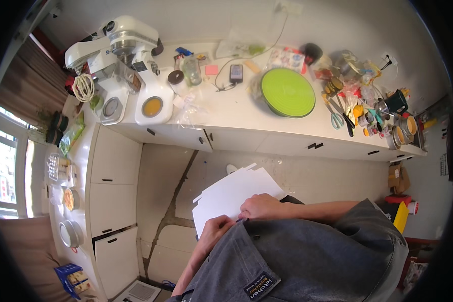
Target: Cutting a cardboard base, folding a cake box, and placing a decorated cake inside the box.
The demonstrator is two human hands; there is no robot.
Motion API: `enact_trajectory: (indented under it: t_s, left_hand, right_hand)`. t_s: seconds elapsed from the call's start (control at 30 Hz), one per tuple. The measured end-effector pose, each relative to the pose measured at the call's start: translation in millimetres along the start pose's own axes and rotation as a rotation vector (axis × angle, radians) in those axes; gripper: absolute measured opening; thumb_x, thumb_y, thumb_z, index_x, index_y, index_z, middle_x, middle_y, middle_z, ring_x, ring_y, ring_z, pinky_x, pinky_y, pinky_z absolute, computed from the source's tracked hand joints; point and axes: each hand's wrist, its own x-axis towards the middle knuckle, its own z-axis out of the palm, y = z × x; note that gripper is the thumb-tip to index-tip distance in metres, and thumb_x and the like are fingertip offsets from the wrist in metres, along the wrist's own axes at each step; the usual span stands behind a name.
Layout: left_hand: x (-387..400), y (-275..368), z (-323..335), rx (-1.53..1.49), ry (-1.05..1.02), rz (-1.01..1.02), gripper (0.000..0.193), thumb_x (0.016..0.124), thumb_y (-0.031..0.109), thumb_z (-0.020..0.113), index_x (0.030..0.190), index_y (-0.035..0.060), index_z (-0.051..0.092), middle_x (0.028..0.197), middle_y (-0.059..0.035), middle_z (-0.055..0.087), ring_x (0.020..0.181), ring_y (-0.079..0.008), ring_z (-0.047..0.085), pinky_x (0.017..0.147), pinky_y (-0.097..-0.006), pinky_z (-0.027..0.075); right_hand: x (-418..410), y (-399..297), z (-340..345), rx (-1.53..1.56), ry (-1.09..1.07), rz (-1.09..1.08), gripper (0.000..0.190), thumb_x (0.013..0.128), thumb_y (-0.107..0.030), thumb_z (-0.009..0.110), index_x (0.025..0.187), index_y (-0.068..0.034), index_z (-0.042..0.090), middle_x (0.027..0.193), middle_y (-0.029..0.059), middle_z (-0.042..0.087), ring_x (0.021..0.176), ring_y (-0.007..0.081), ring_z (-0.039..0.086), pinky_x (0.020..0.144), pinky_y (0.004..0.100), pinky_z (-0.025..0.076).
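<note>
A flat white cardboard sheet [236, 192] with cut tabs along its far edges is held in front of my body, above the floor. My right hand [262, 207] is curled over its near part. My left hand [215, 230] pinches at the near edge on the left, fingertips almost meeting those of the right. Between the fingertips shows a small dark thing [241, 219], too small to name. The grey apron [305, 256] I wear hides part of the sheet's near edge and covers the lower right of the view.
Beyond the floor runs a white counter [226, 113]. It bears two stand mixers [130, 34], a phone [236, 73], a green turntable [288, 92], scissors [336, 119] and several round tins [404, 130]. On the left counter are round pans [70, 233]. A cabinet door [117, 260] stands slightly ajar.
</note>
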Motion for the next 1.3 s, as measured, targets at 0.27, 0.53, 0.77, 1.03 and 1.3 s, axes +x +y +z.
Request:
enact_trajectory:
  t_s: [0.27,0.53,0.77,1.03,1.3]
  left_hand:
    - [26.0,16.7,-17.7,0.707,0.353,0.893,0.031,0.085,0.012,0.073,0.112,-0.002,0.068,0.089,-0.0162,0.072,0.077,-0.034,0.071,0.071,-0.0445,0.057]
    - [51.0,35.8,-15.5,0.551,0.379,0.593,0.016,0.09,0.019,0.072,0.098,0.0051,0.07,0.081,-0.0209,0.072,0.076,-0.0417,0.071,0.067,-0.0491,0.056]
    - [56.3,41.1,-73.0,0.099,0.399,0.501,0.042,0.078,0.012,0.087,0.114,0.0006,0.068,0.103,-0.0168,0.075,0.091,-0.0341,0.073,0.079,-0.0407,0.056]
    - [15.1,74.0,-73.4,0.271,0.969,0.658,0.056,0.069,0.006,0.087,0.119,0.0022,0.062,0.103,-0.008,0.07,0.103,-0.0283,0.065,0.118,-0.0443,0.04]
    - [-34.5,84.6,-76.6,0.7,0.6,0.66,0.014,0.075,0.006,0.084,0.082,0.0036,0.073,0.086,-0.0085,0.067,0.084,-0.0303,0.063,0.076,-0.0445,0.048]
  right_hand:
    - [38.8,25.7,-25.1,0.203,0.004,-0.05,0.031,0.095,-0.036,0.067,0.105,-0.008,0.078,0.09,0.0197,0.075,0.082,0.0386,0.071,0.075,0.0472,0.054]
    - [37.4,35.7,-42.5,-0.422,0.354,-0.572,0.016,0.088,-0.022,0.067,0.102,-0.016,0.074,0.082,0.0054,0.07,0.098,0.023,0.068,0.076,0.0427,0.055]
    - [25.2,27.4,-121.5,-0.089,0.606,-0.285,0.028,0.083,-0.01,0.074,0.11,-0.008,0.071,0.106,0.0113,0.074,0.099,0.0304,0.07,0.086,0.0453,0.056]
    - [23.3,24.4,-100.6,-0.287,0.52,-0.454,0.011,0.084,-0.007,0.071,0.094,-0.006,0.066,0.085,0.0114,0.071,0.078,0.0326,0.069,0.068,0.043,0.055]
    - [22.0,-4.2,-112.6,-0.365,0.581,-0.699,0.009,0.083,-0.004,0.067,0.09,-0.008,0.067,0.08,0.0096,0.067,0.075,0.0304,0.067,0.067,0.0407,0.054]
